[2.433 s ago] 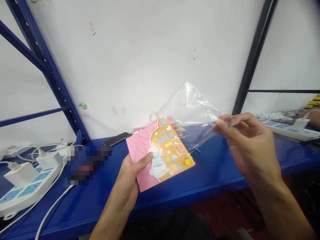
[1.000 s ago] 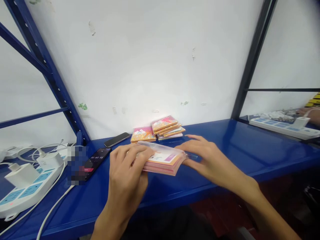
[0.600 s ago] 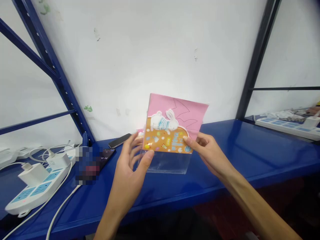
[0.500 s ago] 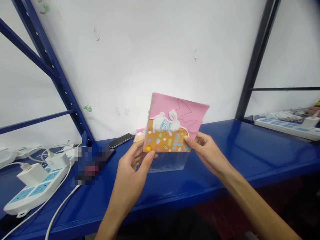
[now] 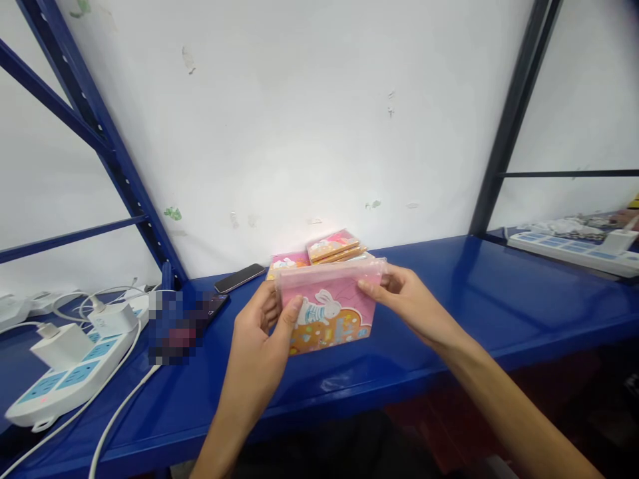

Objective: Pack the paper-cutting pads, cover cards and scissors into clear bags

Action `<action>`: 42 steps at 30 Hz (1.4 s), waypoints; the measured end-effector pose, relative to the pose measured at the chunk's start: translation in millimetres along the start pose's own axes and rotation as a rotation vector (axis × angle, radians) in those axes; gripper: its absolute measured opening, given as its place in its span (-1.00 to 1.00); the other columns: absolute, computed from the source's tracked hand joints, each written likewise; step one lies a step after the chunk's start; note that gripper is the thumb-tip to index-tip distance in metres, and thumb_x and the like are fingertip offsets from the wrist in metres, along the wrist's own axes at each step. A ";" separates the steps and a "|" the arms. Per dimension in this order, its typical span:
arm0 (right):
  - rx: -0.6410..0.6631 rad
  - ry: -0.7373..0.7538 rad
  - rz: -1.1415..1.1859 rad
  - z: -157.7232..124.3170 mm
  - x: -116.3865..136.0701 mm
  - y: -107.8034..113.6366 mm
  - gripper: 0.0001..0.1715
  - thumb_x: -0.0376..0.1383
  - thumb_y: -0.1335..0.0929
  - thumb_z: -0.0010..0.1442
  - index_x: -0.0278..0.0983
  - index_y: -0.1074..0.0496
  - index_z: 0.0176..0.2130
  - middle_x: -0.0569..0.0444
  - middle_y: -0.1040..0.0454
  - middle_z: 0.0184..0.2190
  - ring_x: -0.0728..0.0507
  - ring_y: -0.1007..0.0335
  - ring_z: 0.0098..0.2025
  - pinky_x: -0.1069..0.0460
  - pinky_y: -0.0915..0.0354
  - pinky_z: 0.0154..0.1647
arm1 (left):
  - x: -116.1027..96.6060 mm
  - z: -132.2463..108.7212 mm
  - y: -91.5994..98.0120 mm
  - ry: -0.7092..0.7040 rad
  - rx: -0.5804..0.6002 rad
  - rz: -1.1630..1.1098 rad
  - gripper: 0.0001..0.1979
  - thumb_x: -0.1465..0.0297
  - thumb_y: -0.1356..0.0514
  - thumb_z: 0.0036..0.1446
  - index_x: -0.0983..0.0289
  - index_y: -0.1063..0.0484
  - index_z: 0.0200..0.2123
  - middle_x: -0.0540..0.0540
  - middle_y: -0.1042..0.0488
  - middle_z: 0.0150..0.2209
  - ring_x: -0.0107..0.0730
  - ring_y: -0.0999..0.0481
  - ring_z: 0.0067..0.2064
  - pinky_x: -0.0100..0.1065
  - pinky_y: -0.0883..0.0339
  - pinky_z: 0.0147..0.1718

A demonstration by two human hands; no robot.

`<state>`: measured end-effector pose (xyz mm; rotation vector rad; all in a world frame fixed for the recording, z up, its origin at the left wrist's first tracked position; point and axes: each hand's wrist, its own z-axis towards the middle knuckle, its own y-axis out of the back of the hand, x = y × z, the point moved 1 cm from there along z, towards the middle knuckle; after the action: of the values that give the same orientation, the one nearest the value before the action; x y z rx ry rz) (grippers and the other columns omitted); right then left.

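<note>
A clear plastic bag (image 5: 332,267) hangs upright in front of me, with a pink and orange rabbit-print booklet (image 5: 332,322) inside it. My left hand (image 5: 267,322) is closed on the bag's upper left edge, thumb in front and fingers curled behind. At the upper right corner, my right hand (image 5: 402,296) pinches the bag between thumb and fingers. Behind the bag, a stack of similar booklets (image 5: 335,245) lies near the wall, partly hidden, and another rabbit-print booklet (image 5: 287,263) lies to its left.
A dark phone (image 5: 239,278) lies left of the booklets. Closer to me is a partly pixelated phone (image 5: 200,326) on a white cable. A power strip (image 5: 74,372) with chargers occupies the left of the blue table (image 5: 499,293). A metal post (image 5: 504,133) rises at right.
The booklet, earlier sticking up out of the bag, has gone down into it. Both hands now hold the bag's upper part, and the stack behind has come into view.
</note>
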<state>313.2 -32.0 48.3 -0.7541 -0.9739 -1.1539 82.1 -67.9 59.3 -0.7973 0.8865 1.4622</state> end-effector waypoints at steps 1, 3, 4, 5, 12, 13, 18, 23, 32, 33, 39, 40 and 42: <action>0.014 0.012 -0.034 -0.1 1.6 1.4 -0.48 -0.05 -0.51 0.23 -0.10 -0.56 0.14 0.01 -0.64 0.06 -0.27 -0.58 0.07 -0.19 -0.46 0.15 | 2.0 1.2 0.0 0.009 -0.007 -0.020 -0.60 0.21 -0.31 0.27 0.23 -0.50 0.12 0.16 -0.62 0.06 -0.11 -0.61 0.10 -0.25 -0.51 0.02; 0.057 0.048 -0.126 0.6 4.0 8.1 -0.48 0.00 -0.44 0.30 -0.10 -0.54 0.18 0.00 -0.61 0.11 -0.27 -0.55 0.11 -0.20 -0.41 0.21 | 7.9 4.2 0.3 0.042 -0.035 -0.076 -0.61 0.22 -0.32 0.25 0.23 -0.51 0.10 0.15 -0.62 0.06 -0.13 -0.60 0.10 -0.28 -0.49 0.02; 0.078 0.064 -0.184 1.6 3.9 14.0 -0.48 0.03 -0.39 0.35 -0.10 -0.53 0.19 0.00 -0.59 0.14 -0.27 -0.53 0.14 -0.20 -0.38 0.24 | 11.8 5.8 0.6 0.060 -0.052 -0.107 -0.61 0.23 -0.33 0.24 0.24 -0.51 0.09 0.16 -0.63 0.06 -0.14 -0.60 0.10 -0.29 -0.48 0.01; 0.087 0.077 -0.255 2.9 2.1 21.5 -0.46 0.06 -0.32 0.40 -0.11 -0.52 0.21 -0.01 -0.57 0.17 -0.27 -0.51 0.16 -0.20 -0.36 0.26 | 16.0 7.3 1.0 0.078 -0.069 -0.141 -0.61 0.24 -0.35 0.22 0.25 -0.52 0.07 0.16 -0.63 0.06 -0.15 -0.60 0.10 -0.30 -0.48 0.01; -0.008 -0.040 -1.218 13.8 -60.5 84.5 -0.39 -0.10 -0.21 0.42 -0.27 -0.38 0.32 -0.20 -0.41 0.31 -0.43 -0.26 0.37 -0.34 -0.13 0.38 | 32.9 10.5 -1.4 0.161 -0.087 -0.301 -0.64 0.21 -0.33 0.18 0.25 -0.50 0.00 0.11 -0.62 -0.05 -0.20 -0.61 -0.09 -0.33 -0.44 -0.14; 0.020 -0.064 -1.249 13.9 -69.2 88.4 -0.41 -0.14 -0.23 0.39 -0.29 -0.40 0.30 -0.23 -0.42 0.29 -0.43 -0.28 0.35 -0.33 -0.16 0.37 | 31.3 9.7 -1.7 0.147 -0.091 -0.280 -0.68 0.21 -0.30 0.21 0.24 -0.50 -0.04 0.07 -0.61 -0.09 -0.24 -0.59 -0.13 -0.35 -0.42 -0.17; 0.128 -0.101 -1.226 11.2 -75.0 87.2 -0.61 -0.26 -0.25 0.36 -0.26 -0.53 0.07 -0.20 -0.58 0.02 -0.33 -0.52 0.03 -0.16 -0.36 0.11 | 19.1 4.9 -2.1 0.083 -0.182 -0.088 -0.81 0.20 -0.24 0.29 0.19 -0.40 -0.19 -0.09 -0.40 -0.36 -0.43 -0.38 -0.35 -0.47 -0.24 -0.36; 0.170 -0.125 -1.157 8.6 -64.4 85.3 -0.73 -0.28 -0.34 0.29 -0.17 -0.51 -0.02 -0.05 -0.56 -0.16 -0.24 -0.49 -0.08 -0.06 -0.37 -0.03 | 19.4 7.5 -3.9 0.038 -0.175 0.038 -0.81 0.19 -0.16 0.35 0.19 -0.40 -0.17 -0.07 -0.39 -0.35 -0.37 -0.41 -0.30 -0.44 -0.27 -0.32; -0.070 -0.119 -0.972 4.8 -40.5 91.4 -0.40 -0.31 -0.41 0.17 -0.07 -0.46 0.20 -0.02 -0.58 -0.04 -0.20 -0.57 -0.22 -0.11 -0.45 -0.10 | 27.0 10.8 -0.5 0.058 -0.076 0.084 -0.71 0.10 -0.12 0.37 0.19 -0.39 -0.05 0.07 -0.51 -0.10 -0.17 -0.49 -0.02 -0.32 -0.34 -0.07; -0.112 -0.075 -0.913 3.2 -30.2 85.8 -0.41 -0.28 -0.41 0.19 -0.05 -0.46 0.21 -0.01 -0.59 -0.01 -0.21 -0.58 -0.22 -0.13 -0.46 -0.08 | 27.1 10.0 -0.2 0.068 -0.077 0.088 -0.70 0.11 -0.13 0.36 0.18 -0.37 -0.03 0.07 -0.51 -0.07 -0.16 -0.49 0.01 -0.30 -0.34 -0.06; -0.359 0.253 -0.505 -24.9 46.4 22.8 -0.64 -0.10 -0.49 0.23 -0.05 -0.58 0.03 0.04 -0.65 -0.08 -0.29 -0.58 0.00 -0.20 -0.50 0.10 | 24.8 6.7 0.7 0.098 -0.058 0.100 -0.75 0.18 -0.14 0.34 0.15 -0.34 -0.01 0.02 -0.47 -0.05 -0.22 -0.47 -0.01 -0.34 -0.30 -0.07; -0.375 0.293 -0.460 -30.1 55.9 10.2 -0.67 -0.13 -0.51 0.22 -0.04 -0.58 0.00 0.06 -0.65 -0.10 -0.28 -0.59 -0.01 -0.18 -0.52 0.07 | 24.1 6.4 0.8 0.105 -0.057 0.105 -0.75 0.18 -0.14 0.33 0.14 -0.35 -0.01 0.01 -0.48 -0.07 -0.23 -0.47 -0.04 -0.35 -0.29 -0.09; -0.359 0.335 -0.397 -36.7 67.8 -14.6 -0.75 -0.19 -0.53 0.22 -0.04 -0.59 -0.07 0.07 -0.66 -0.14 -0.26 -0.61 -0.04 -0.16 -0.56 0.03 | 23.1 6.1 0.9 0.116 -0.056 0.100 -0.74 0.17 -0.15 0.32 0.14 -0.35 -0.01 0.00 -0.49 -0.12 -0.24 -0.47 -0.10 -0.35 -0.30 -0.13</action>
<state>314.7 -94.7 95.5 -0.6324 -0.6533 -1.7718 79.5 -51.5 42.0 -0.8975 0.9888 1.5463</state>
